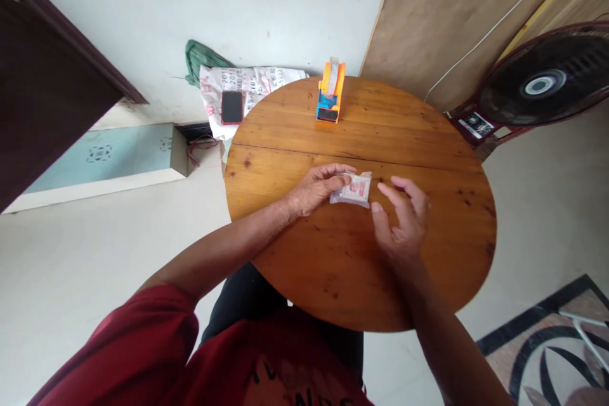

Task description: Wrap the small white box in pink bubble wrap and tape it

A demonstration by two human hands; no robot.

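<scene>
My left hand [322, 188] grips the left end of a small flat packet [356, 190] in clear plastic wrap with red print on its face. The packet is over the middle of the round wooden table [347, 260]; whether it touches the wood I cannot tell. Just right of it is my right hand [403, 219], its thumb and fingers spread apart and nothing between them. An orange and blue tape dispenser [330, 92], with a roll of clear tape, stands at the table's far edge.
Left of the table's far edge, a phone [231, 107] lies on a printed white sack [257, 81], beside a green bag [203, 60]. A large dark fan [542, 85] stands at the right. A pale blue box [114, 158] is on the floor at left.
</scene>
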